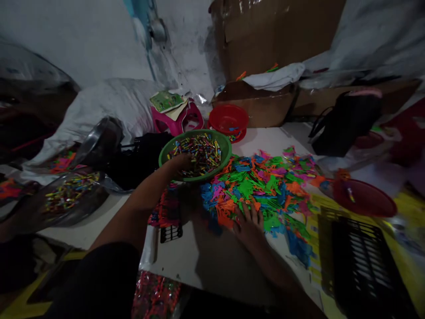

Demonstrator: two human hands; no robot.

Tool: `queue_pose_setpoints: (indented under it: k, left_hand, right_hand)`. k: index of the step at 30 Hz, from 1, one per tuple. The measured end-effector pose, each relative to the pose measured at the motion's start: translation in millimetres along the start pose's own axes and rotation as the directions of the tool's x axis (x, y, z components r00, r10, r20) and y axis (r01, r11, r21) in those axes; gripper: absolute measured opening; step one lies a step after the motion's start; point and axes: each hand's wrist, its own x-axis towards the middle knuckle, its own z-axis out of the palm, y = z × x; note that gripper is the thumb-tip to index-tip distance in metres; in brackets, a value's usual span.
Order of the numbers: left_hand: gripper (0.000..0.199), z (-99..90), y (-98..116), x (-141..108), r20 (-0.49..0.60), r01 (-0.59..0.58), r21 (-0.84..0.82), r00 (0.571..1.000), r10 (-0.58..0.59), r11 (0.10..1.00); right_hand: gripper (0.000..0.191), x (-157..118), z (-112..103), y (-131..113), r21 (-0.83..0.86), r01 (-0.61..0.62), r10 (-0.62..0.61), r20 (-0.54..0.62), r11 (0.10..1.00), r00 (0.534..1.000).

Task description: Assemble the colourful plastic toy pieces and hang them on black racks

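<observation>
My left hand (184, 163) reaches into a green basin (162, 156) full of small multicoloured stick-shaped pieces (202, 153). Its fingers are dim and partly sunk among the sticks, so their grip does not show. My right hand (249, 221) rests at the near edge of a heap of bright plastic pieces (265, 181) in green, orange, blue and pink. The fingers of that hand are spread over the pieces, with nothing visibly held. Too jumbled to name, the plastic pieces lie loose on the white table (186, 261).
Behind the green basin stand a red basin (229, 117) and a pink stool (175, 124). A clear bag of sticks (69, 195) lies at left. On the right are a red plate (365, 197), a black slotted tray (368, 261) and a black bag (348, 119). Cardboard boxes (265, 104) line the back.
</observation>
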Motion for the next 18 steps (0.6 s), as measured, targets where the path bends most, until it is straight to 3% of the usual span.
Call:
queue_pose_setpoints:
  k: [2, 5, 8, 10, 14, 16, 18]
  left_hand:
    - [0.015, -17.7, 14.8, -0.7, 0.052, -0.007, -0.047, 0.999, 0.009, 0.999]
    - [0.03, -35.5, 46.8, -20.4, -0.035, -0.019, -0.272, 0.999, 0.01, 0.962]
    - [0.035, -30.7, 80.4, -71.5, 0.001, 0.007, -0.667, 1.0, -0.008, 0.745]
    - [0.034, -12.6, 96.2, -120.5, 0.138, 0.108, -0.801, 0.99, 0.006, 0.589]
    - [0.029, 48.4, 105.6, -223.8, 0.395, 0.369, -0.796, 0.917, -0.05, 0.48]
    - [0.028, 79.8, 103.8, -262.5, 0.505, 0.5, -0.762, 0.857, -0.105, 0.413]
    - [0.03, 103.1, 100.3, -285.4, 0.555, 0.559, -0.731, 0.821, -0.136, 0.391]
  right_hand:
    - [0.047, 0.6, -3.2, -2.1, 0.006, -0.006, 0.006, -0.018, 1.0, 1.0]
    - [0.049, 2.3, -6.7, -2.2, 0.02, -0.005, 0.006, -0.04, 1.0, 0.999]
    - [0.048, -1.9, -12.8, -2.8, 0.057, -0.001, 0.005, -0.06, 0.998, 0.998]
    - [0.045, -13.3, -18.5, -7.0, 0.123, -0.022, 0.035, -0.106, 0.992, 0.994]
    - [0.048, -53.9, -22.9, -24.6, 0.407, -0.101, 0.194, -0.194, 0.908, 0.962]
    - [0.052, -73.7, -20.7, -32.9, 0.501, -0.16, 0.277, -0.169, 0.85, 0.946]
    - [0.055, -86.5, -18.6, -38.1, 0.5, -0.229, 0.318, -0.098, 0.835, 0.943]
